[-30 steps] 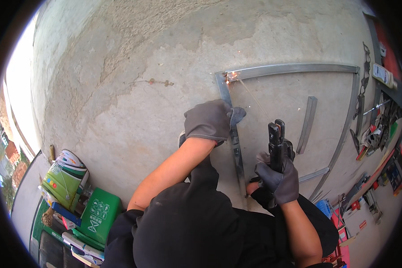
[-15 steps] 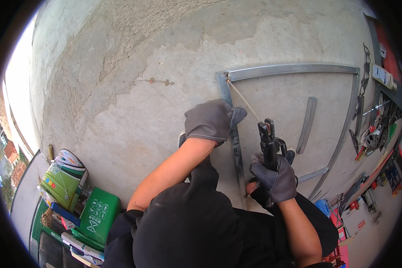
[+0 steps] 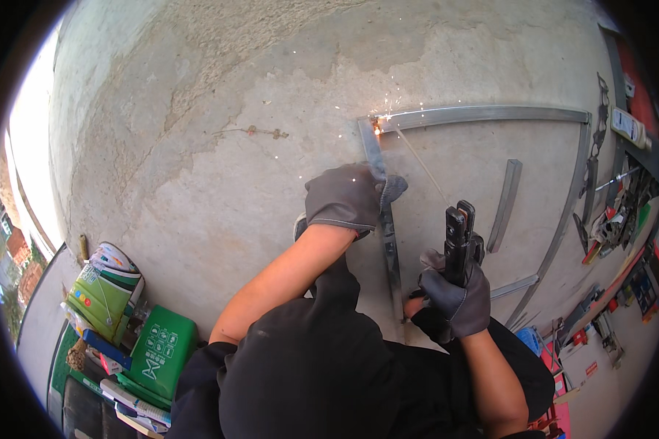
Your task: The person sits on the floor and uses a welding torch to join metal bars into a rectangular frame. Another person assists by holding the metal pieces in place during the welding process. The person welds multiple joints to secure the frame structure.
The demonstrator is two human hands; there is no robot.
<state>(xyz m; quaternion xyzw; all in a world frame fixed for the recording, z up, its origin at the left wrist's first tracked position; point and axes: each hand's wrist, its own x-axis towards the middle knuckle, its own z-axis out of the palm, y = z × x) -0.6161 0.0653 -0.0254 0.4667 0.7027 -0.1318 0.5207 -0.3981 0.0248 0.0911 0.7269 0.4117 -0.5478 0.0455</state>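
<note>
A steel frame (image 3: 483,113) of square tubing lies on the concrete floor. My gloved left hand (image 3: 343,197) is closed round its left bar, a little below the far-left corner. In my gloved right hand (image 3: 458,296) is a black electrode holder (image 3: 458,238), gripped by its handle. A thin welding rod (image 3: 422,162) reaches from its jaws toward that corner. The rod's tip is just right of the joint, apart from it as far as I can tell. Sparks (image 3: 388,102) fly there, and the joint glows orange. The fingers under the left glove are partly hidden.
A loose piece of square tube (image 3: 504,205) lies inside the frame. Tools and scraps (image 3: 615,219) crowd the right side, near a white bottle (image 3: 630,128). At lower left stand a paint bucket (image 3: 102,293) and a green bin (image 3: 161,351).
My right hand has shifted slightly right, drawing the rod's tip off the corner to the right. Sparks now scatter round the joint. My left hand stays on the bar.
</note>
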